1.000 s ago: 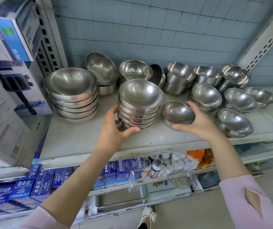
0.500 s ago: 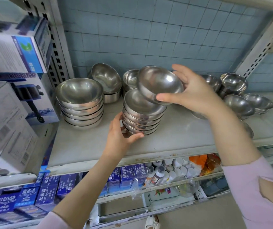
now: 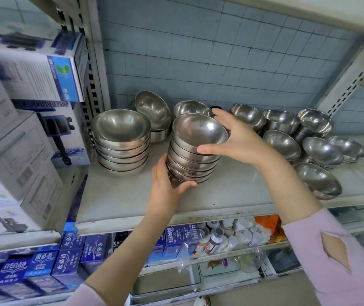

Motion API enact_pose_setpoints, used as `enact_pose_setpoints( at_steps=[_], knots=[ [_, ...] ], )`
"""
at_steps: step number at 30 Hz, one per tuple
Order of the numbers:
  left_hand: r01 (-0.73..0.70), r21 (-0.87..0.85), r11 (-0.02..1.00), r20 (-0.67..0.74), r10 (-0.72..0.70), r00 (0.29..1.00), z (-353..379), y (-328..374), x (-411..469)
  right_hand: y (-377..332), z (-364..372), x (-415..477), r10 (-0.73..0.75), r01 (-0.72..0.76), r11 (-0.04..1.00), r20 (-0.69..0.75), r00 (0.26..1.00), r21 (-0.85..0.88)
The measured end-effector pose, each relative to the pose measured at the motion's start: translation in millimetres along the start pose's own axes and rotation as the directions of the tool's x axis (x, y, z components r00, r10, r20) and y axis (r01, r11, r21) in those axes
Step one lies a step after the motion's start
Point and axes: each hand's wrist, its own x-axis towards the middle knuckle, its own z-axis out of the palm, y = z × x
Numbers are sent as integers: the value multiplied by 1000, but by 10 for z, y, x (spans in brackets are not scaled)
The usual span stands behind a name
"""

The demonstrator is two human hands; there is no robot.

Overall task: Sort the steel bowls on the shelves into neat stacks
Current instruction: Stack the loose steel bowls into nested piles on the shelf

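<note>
A stack of several steel bowls (image 3: pixel 190 166) stands mid-shelf. Its top bowl (image 3: pixel 198 131) sits tilted on the pile, and my right hand (image 3: pixel 240 140) grips that bowl by its right rim, thumb in front and fingers behind. My left hand (image 3: pixel 165 184) holds the bottom of the stack from the front left, thumb curled under it. A wider stack of larger bowls (image 3: pixel 121 142) stands to the left. Loose and part-stacked small bowls (image 3: pixel 318 149) crowd the right end of the shelf.
The grey shelf board (image 3: pixel 231 195) carries all the bowls. Cardboard boxes (image 3: pixel 22 129) fill the left bay beside a slotted upright. More bowls (image 3: pixel 154 113) lean against the tiled back wall. Blue cartons (image 3: pixel 70 259) and small bottles (image 3: pixel 227 235) fill the shelf below.
My right hand picked up a small bowl from the shelf, carried it over the middle stack and lowered it onto the top. My left hand stayed on the stack's base.
</note>
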Motion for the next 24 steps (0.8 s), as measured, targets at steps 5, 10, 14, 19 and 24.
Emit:
enact_pose_setpoints(
  at_steps=[5, 10, 14, 19, 24],
  knots=[
    [25, 26, 999, -90, -23, 996, 8, -71, 14, -17, 58, 119, -13, 9, 999, 65, 998, 52],
    [48, 23, 999, -118, -45, 992, -5, -63, 9, 37, 109, 204, -23, 13, 993, 85, 996, 117],
    [72, 133, 988, -127, -55, 990, -70, 29, -87, 184, 90, 34, -44, 47, 975, -19, 999, 218],
    [-28, 152, 988, -105, 45, 993, -89, 152, -557, 769, -68, -530, 87, 0, 951, -267, 960, 308],
    [-157, 143, 977, 189, 128, 974, 492, 330, -424, 1461, -224, -1039, 311, -143, 940, -603, 735, 310]
  ],
)
